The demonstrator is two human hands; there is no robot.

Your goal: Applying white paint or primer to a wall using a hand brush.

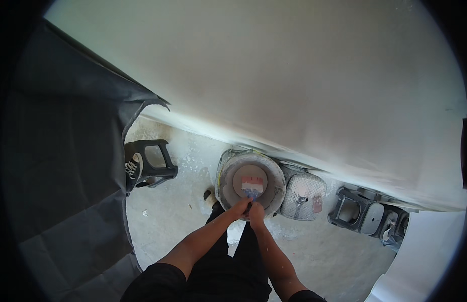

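Observation:
A wide flat brush (252,185) with reddish and pale bristles and a blue part near its handle points into a round, residue-coated bucket (273,196). Both hands meet at its handle over the bucket's near side. My left hand (241,208) is closed around the handle, and my right hand (256,213) is closed against it from the other side. Fingers hide much of the handle. Inside the bucket shows a pale greyish-pink surface.
Beside the bucket stands a spattered plastic stool (303,196). Further right are more stools (372,219) by the pale wall (275,75). A dark stool (158,170) bearing a shoe (133,166) stands left, next to hanging dark sheeting (67,162). White sheet material (425,249) curves at lower right.

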